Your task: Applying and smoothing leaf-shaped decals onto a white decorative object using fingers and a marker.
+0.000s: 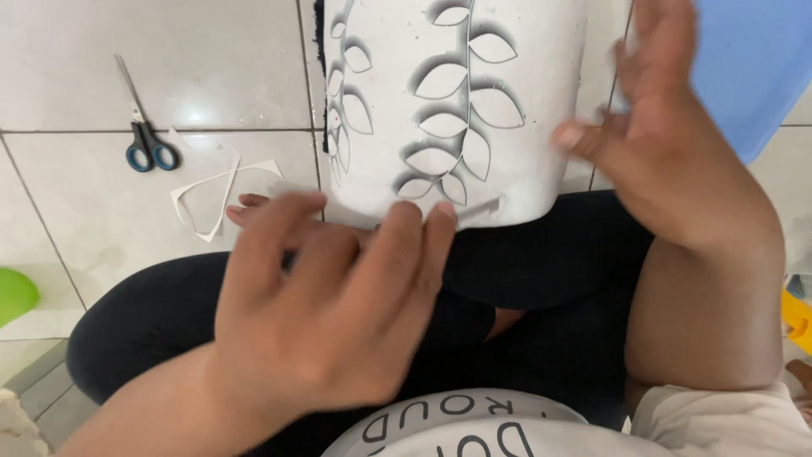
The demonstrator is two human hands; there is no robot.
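A white pot-like container (524,110) with grey-shaded leaf and vine patterns lies on its side across my lap. My left hand (338,296) rests its fingertips on the near rim of the container, fingers spread. My right hand (668,144) is at the container's right side, thumb touching its edge, fingers open and raised. Neither hand holds anything apart from touching the container.
Blue-handled scissors (145,140) lie on the white tiled floor at the left. White paper scraps (211,199) lie beside them. A blue plastic object (753,68) is at the upper right, a green object (15,296) at the left edge, a yellow one (799,322) at the right edge.
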